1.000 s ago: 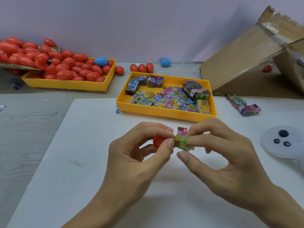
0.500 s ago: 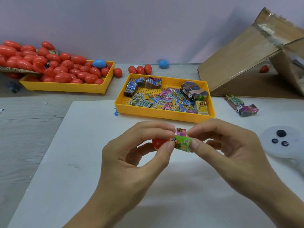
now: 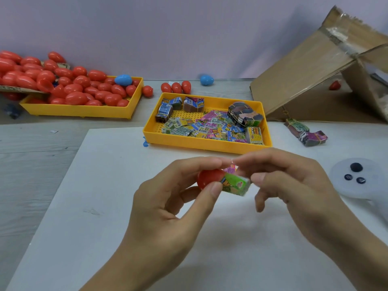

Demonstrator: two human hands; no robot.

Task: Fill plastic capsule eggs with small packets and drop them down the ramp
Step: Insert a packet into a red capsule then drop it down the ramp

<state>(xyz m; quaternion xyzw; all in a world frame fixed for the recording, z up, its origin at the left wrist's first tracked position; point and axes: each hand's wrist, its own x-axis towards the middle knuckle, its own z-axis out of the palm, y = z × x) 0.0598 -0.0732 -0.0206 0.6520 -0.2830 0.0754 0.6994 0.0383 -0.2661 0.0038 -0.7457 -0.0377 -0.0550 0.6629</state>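
My left hand grips a red capsule egg half between thumb and fingers, above the white board. A folded green and pink packet sticks out of the egg's open side. My right hand pinches the packet's upper edge with thumb and forefinger, its other fingers curled below. A yellow tray holding loose packets and bundles lies just beyond my hands. The cardboard ramp slopes up at the back right.
A second yellow tray at the back left is heaped with red eggs and one blue egg. Loose red eggs and a blue egg lie behind. Packet bundles and a white controller sit at right.
My right hand has shifted its hold from the packet's side to its upper edge, fingers lifting off. The packet sits slightly deeper against the egg half. Left hand barely moved.
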